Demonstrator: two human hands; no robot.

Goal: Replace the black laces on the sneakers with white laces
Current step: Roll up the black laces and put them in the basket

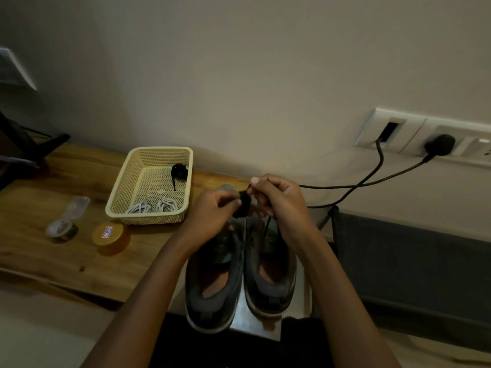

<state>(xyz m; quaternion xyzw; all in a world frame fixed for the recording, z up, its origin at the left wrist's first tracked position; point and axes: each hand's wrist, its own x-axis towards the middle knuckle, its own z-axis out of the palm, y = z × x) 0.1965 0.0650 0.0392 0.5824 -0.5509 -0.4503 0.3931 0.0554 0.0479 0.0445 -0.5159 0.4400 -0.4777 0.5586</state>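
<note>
Two grey sneakers stand side by side, the left sneaker [212, 285] and the right sneaker [271, 277], heels toward me. Above their toes my left hand [212, 216] holds a wound bundle of black lace [243, 205]. My right hand [279, 197] pinches the lace's free end beside the bundle, and a strand hangs down to the right sneaker. A cream mesh basket [117, 200] to the left holds another coiled black lace [179, 171] and two coiled white laces [152, 205].
On the wooden table [39, 203] lie a round yellow tin [110, 236] and an open clear-lidded small container [62, 228]. A wall socket strip [425, 136] at right has two black cables trailing down behind my hands. A dark padded surface [411, 261] lies at right.
</note>
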